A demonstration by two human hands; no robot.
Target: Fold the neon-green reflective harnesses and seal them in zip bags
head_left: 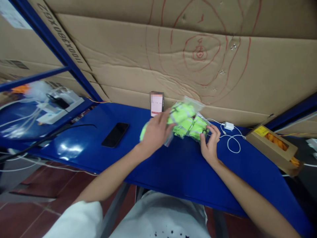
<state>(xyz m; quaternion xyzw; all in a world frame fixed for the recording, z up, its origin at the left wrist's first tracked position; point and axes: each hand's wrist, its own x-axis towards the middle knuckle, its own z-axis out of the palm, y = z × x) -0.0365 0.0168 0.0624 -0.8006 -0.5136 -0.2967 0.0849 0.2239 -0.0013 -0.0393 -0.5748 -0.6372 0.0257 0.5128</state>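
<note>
Several folded lime-green pieces with silver-grey bands, like reflective vests, lie in clear plastic bags near the back of the blue table [168,175]. My left hand [156,130] is closed on one bagged reflective vest [182,112], lifted and tilted over the others and slightly blurred. More lime green shows to the left of that hand, partly hidden by it. My right hand [210,142] has its thumb and fingers bent around the right edge of another bagged reflective vest [197,128]. A further bagged vest [183,127] lies between the two hands.
A lit phone [157,104] leans against the cardboard wall [119,46]; a dark phone [115,135] lies left. At right are a white charger [228,126] with its cable and a cardboard box [272,148] with orange contents. Power strips [60,105] and cables crowd the left.
</note>
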